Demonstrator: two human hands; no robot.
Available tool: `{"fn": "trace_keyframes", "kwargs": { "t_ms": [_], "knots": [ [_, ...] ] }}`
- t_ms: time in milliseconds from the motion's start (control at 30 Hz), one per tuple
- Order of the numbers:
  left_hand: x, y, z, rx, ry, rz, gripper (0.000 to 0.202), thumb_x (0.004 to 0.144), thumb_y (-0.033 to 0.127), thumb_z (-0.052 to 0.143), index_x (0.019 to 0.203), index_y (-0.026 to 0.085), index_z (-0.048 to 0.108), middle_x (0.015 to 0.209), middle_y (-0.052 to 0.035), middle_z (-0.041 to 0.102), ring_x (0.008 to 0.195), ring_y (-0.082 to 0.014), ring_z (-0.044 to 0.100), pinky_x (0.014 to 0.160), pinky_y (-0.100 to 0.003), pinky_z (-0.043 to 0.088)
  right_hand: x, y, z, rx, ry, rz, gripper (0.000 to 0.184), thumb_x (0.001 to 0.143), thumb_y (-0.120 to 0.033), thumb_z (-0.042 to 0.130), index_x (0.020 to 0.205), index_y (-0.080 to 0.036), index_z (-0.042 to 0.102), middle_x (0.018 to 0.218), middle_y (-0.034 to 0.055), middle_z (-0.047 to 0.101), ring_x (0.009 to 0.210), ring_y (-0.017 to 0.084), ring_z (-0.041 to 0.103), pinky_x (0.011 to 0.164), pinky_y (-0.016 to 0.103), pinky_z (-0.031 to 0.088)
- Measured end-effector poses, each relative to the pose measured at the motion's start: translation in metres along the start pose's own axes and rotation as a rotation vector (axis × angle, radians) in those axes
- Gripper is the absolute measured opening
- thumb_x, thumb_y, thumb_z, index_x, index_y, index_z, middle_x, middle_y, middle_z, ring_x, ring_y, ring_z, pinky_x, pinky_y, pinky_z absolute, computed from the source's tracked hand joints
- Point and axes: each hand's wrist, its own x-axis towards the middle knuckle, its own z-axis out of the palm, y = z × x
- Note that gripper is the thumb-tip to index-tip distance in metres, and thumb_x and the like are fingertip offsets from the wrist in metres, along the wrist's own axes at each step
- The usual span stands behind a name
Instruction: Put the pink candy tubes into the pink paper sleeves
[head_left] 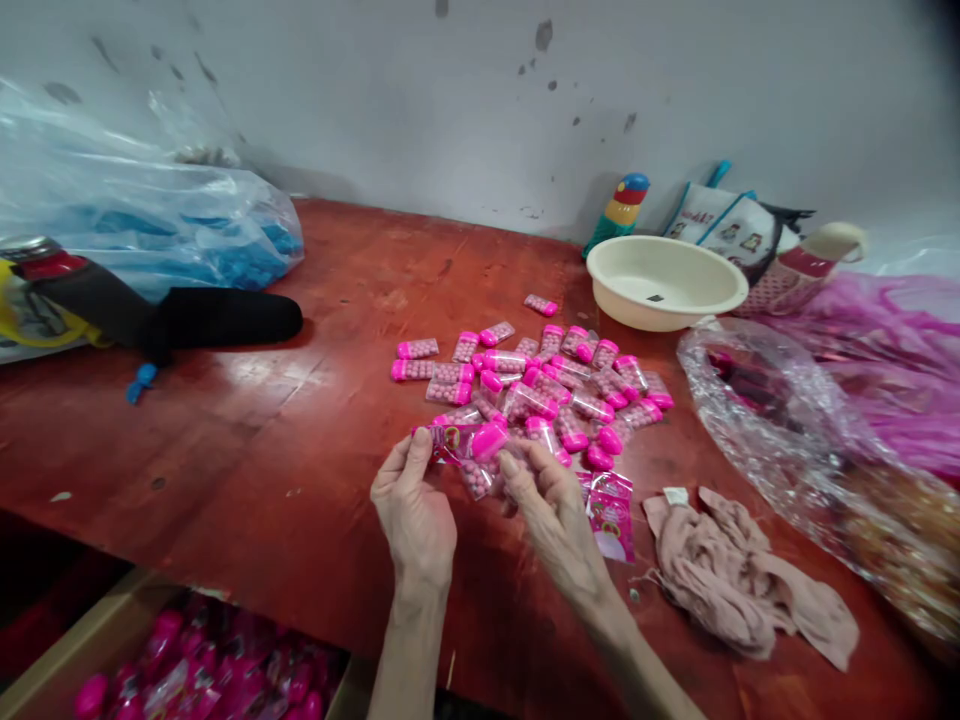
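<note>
My left hand [418,510] pinches a small printed pink plastic sleeve [447,443] between thumb and fingers. In my right hand [553,505], the fingers close on a small clear candy container with a pink cap [489,441]. The cap end meets the sleeve; whether it is inside the sleeve's mouth I cannot tell. Just beyond both hands lies a loose pile of similar candy containers [529,400], filled with pink balls. Flat printed pink sleeves [611,515] rest on the table beside my right wrist.
The red wooden table [300,480] meets a stained wall. At right are a crumpled cloth [720,570], clear plastic [780,440] and a cream basin [667,290]. A bag of blue pieces [202,235] and a black-wrapped object [232,315] lie left. Below is a box of pink packs [210,660].
</note>
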Motion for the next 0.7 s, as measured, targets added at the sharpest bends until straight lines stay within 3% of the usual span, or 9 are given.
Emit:
{"fn": "trace_keyframes", "kwargs": {
  "t_ms": [200,367,567,700],
  "knots": [
    [-0.009,-0.003,-0.003,0.012,-0.042,-0.063,0.01,0.062,0.022,0.075,0.066,0.017,0.068,0.065,0.0029,0.069,0.06,-0.0109,0.062,0.064,-0.025,0.047,-0.011,0.004,-0.01,-0.06,0.134,0.007,0.029,0.087,-0.045,0.051,0.103,-0.022,0.059,0.071,0.0,0.057,0.061,0.015,0.05,0.054,0.026,0.04],
    [-0.011,-0.007,-0.002,0.033,-0.058,-0.076,0.011,0.062,0.024,0.076,0.066,0.017,0.068,0.065,0.0031,0.069,0.059,-0.01,0.061,0.064,-0.024,0.047,-0.014,0.008,-0.012,-0.136,0.07,0.017,0.029,0.087,-0.045,0.051,0.102,-0.023,0.061,0.069,-0.0001,0.057,0.058,0.015,0.049,0.052,0.027,0.038],
    [-0.01,-0.01,-0.006,0.076,-0.065,-0.094,0.013,0.059,0.021,0.078,0.065,0.016,0.067,0.064,0.003,0.07,0.058,-0.0091,0.061,0.061,-0.022,0.047,-0.014,0.014,-0.026,0.006,-0.126,0.115,0.031,0.085,-0.044,0.055,0.109,-0.025,0.063,0.064,-0.0013,0.057,0.056,0.014,0.048,0.051,0.025,0.036],
    [-0.008,-0.012,-0.007,0.116,-0.13,-0.109,0.015,0.057,0.021,0.079,0.066,0.015,0.068,0.066,-0.0002,0.071,0.06,-0.0117,0.062,0.063,-0.025,0.048,-0.013,0.017,-0.037,0.04,-0.184,0.135,0.034,0.082,-0.04,0.06,0.115,-0.03,0.062,0.062,-0.0027,0.056,0.053,0.012,0.046,0.049,0.024,0.035]
  ]
}}
